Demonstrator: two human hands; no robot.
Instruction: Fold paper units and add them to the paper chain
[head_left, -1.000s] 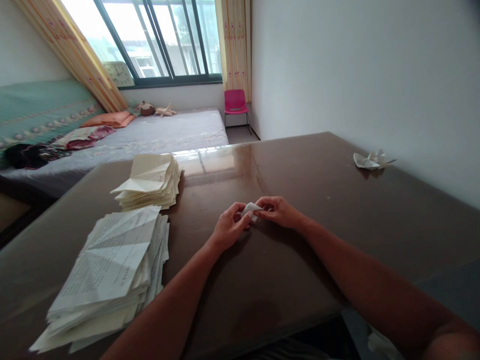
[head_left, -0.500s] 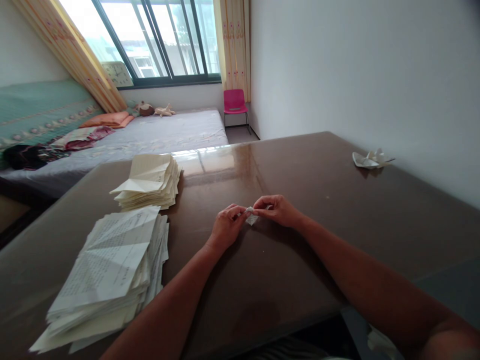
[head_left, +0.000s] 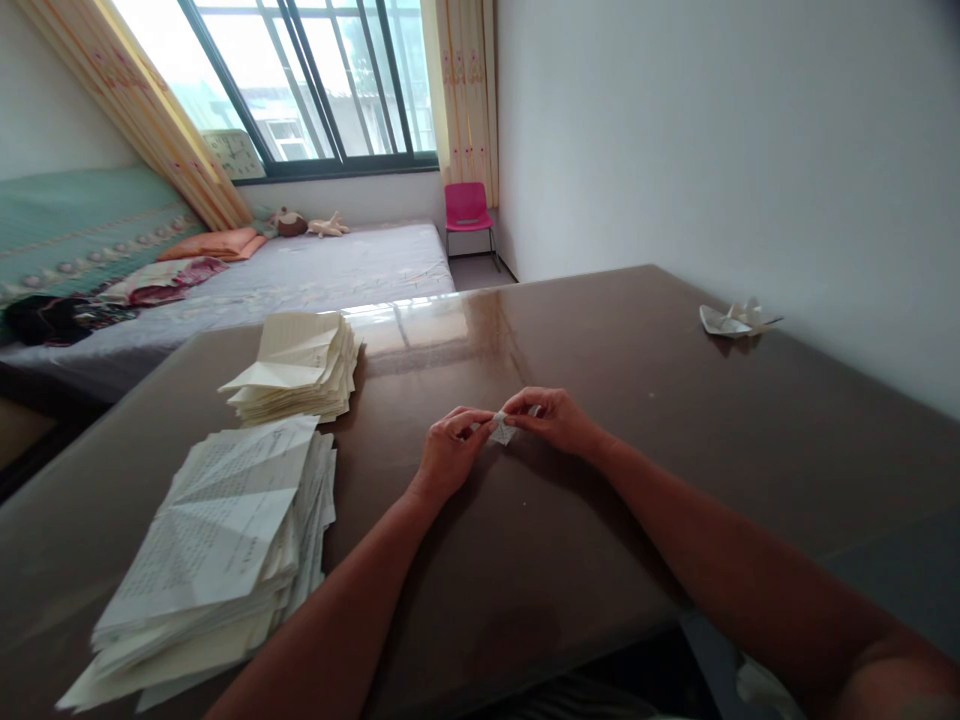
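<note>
A small folded piece of white paper (head_left: 502, 432) is held just above the middle of the brown table (head_left: 525, 580). My left hand (head_left: 455, 447) pinches its left side between thumb and fingers. From the right, my right hand (head_left: 551, 417) pinches the upper right side of the same paper. The fingertips of both hands nearly meet at its top, and they cover part of it. Its lower end comes to a point between the hands.
To the left lie a stack of creased printed sheets (head_left: 210, 530) and, behind it, a stack of yellowish paper (head_left: 300, 365). Folded paper pieces (head_left: 735, 320) rest at the far right near the wall. A bed (head_left: 360, 260) and a pink chair (head_left: 466, 208) stand beyond the table.
Both hands stay pinched on the folded paper, with the fingertips shifted slightly and a bit more of the paper's face showing. The whole view has moved a little.
</note>
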